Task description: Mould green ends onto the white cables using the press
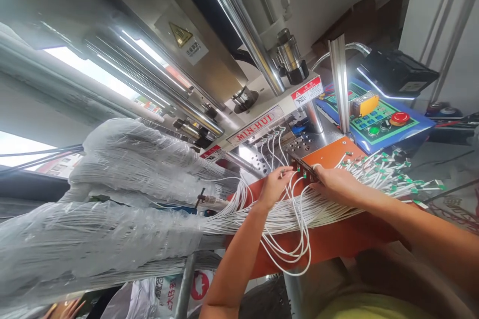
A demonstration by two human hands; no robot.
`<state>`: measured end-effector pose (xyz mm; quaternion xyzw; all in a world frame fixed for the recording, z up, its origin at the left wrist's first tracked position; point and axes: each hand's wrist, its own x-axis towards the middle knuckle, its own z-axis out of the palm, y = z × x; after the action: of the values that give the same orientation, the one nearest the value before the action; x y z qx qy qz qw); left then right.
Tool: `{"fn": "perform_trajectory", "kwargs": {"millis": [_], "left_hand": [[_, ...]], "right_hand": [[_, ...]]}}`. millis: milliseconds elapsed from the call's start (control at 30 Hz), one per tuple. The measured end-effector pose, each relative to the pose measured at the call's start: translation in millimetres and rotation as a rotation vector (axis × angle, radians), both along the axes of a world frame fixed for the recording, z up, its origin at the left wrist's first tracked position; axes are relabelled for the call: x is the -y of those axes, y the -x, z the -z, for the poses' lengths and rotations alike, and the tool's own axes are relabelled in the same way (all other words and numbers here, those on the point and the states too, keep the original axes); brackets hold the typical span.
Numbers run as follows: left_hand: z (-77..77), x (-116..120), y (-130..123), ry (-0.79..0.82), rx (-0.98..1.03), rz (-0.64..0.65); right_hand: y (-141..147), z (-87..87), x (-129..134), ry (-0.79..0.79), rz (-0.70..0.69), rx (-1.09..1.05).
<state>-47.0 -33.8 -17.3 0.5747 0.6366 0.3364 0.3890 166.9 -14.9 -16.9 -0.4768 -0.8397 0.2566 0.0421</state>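
White round cables (325, 212) are laid along the orange bench (325, 246)'s near edge, one tip pinched by the left hand (275, 189), a slim metal plate (302, 162) apparently steadied by the right hand (337, 185)'s grip.

On the one control panel (391, 129) we count one red mushroom button (399, 118) and one green button (373, 131); left of it, one nameplate (256, 126), two red-and-white labels (307, 93).
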Motion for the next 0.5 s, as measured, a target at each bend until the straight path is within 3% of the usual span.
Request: {"fn": "perform_trajectory", "kwargs": {"millis": [167, 500], "left_hand": [[-3.0, 11.8, 9.5, -0.025, 0.093, -0.027], [-18.5, 16.4, -6.7, -0.182, 0.139, -0.150]], "right_hand": [[2.6, 2.3, 0.8, -0.026, 0.004, 0.005], [4.0, 7.5, 1.6, -0.046, 0.009, -0.033]]}}
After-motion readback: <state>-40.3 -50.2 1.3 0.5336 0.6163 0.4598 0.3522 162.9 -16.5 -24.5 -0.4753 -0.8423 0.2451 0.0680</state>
